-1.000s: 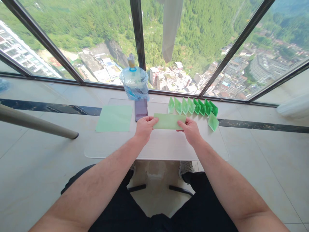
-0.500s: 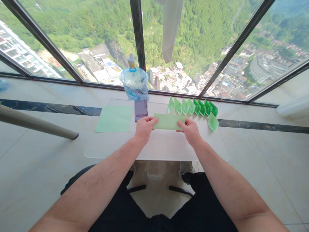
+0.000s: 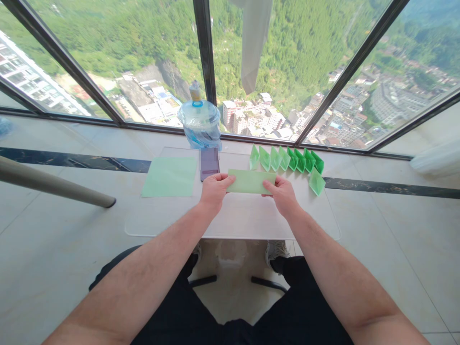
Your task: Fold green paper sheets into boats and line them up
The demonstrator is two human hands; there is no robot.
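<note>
A light green sheet of paper [image 3: 248,182], folded into a long rectangle, is held level above the white table [image 3: 247,218]. My left hand [image 3: 214,189] pinches its left end, thumb on top and fingers underneath. At the opposite end my right hand [image 3: 282,191] grips it the same way. Beyond my right hand stands a row of several small folded paper boats [image 3: 275,158], pale to darker green. One more folded paper boat [image 3: 316,182] lies nearer, right of my hand. A flat square of pale green paper [image 3: 168,177] rests left of my left hand.
A phone [image 3: 209,163] lies just past my left hand. Behind it, against the window frame, is a large clear blue water bottle [image 3: 199,122]. A grey pole [image 3: 57,182] slants in from the left. My knees are under the table's near edge.
</note>
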